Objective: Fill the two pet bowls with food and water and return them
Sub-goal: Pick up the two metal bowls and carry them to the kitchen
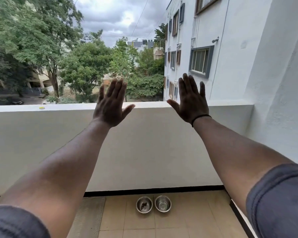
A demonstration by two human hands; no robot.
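Observation:
Two steel pet bowls stand side by side on the tiled balcony floor, close to the base of the parapet wall. The left bowl holds a small dark scrap of food. The right bowl looks shiny inside; whether it holds water I cannot tell. Both of my arms are stretched forward at chest height, far above the bowls. My left hand is flat with its fingers spread and holds nothing. My right hand is also flat and spread, with a black band on its wrist.
A white parapet wall closes the balcony ahead, with a small yellow object on its top. A grey ribbed mat lies on the floor left of the bowls. A white building wall rises on the right. Trees lie beyond.

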